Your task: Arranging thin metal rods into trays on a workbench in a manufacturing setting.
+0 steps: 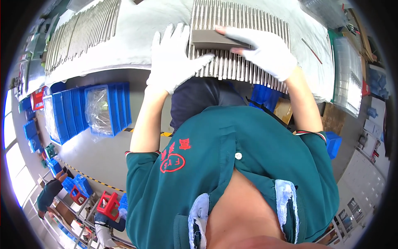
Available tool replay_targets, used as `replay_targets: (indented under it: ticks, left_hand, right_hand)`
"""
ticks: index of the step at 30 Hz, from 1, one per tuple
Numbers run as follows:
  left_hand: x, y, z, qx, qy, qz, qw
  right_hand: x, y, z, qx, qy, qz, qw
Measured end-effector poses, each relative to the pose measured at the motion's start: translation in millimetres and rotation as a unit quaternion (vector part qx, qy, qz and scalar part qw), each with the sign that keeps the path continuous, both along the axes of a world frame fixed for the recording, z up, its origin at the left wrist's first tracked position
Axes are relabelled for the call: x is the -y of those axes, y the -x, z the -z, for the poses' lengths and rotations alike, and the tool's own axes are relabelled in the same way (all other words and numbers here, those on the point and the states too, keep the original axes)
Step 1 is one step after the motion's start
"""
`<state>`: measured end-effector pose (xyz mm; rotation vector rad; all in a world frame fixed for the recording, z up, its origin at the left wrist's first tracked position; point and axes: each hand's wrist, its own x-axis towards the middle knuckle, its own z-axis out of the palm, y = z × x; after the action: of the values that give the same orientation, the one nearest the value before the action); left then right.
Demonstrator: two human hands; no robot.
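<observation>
A row of slim shiny metal rods (244, 15) lies side by side on the white-covered table (132, 43). Across the rods rests a grey rectangular block (207, 38), its long side running left to right. My right hand (269, 52), in a white glove with some fingertips bare, grips the block's right end between thumb and fingers. My left hand (170, 62), also white-gloved, is open with fingers spread against the left edge of the row. Its thumb stretches over the rods below the block.
Another batch of rods (85, 31) lies at the table's far left. A thin reddish-brown stick (311, 50) is to the right. Blue crates (120, 110) stand on the floor at left, near a red stool (108, 204). Other people (52, 193) are at lower left.
</observation>
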<state>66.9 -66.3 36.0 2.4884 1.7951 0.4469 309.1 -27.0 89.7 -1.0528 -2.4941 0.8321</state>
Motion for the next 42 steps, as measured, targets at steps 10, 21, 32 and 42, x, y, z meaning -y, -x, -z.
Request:
replay_targets:
  ticks: [10, 21, 32, 42]
  left_hand:
    - [-26.0, 21.4, 2.1, 0.017, -0.029, 0.031, 0.999]
    - [-122.3, -53.1, -6.1, 0.036, -0.16, 0.262, 0.951]
    - [-117.5, -7.6, -15.6, -0.092, -0.065, 0.16, 0.981]
    - [-117.6, -51.0, -9.9, 0.012, -0.096, 0.23, 0.968]
  right_hand:
    - [32.8, -131.1, -5.7, -0.104, -0.004, 0.265, 0.959]
    - [-10.9, -114.8, 51.1, -0.44, -0.104, 0.467, 0.76]
    - [-3.9, -103.2, 42.2, -0.282, -0.183, 0.55, 0.765]
    - [-5.4, -98.0, 43.3, -0.277, -0.182, 0.55, 0.767]
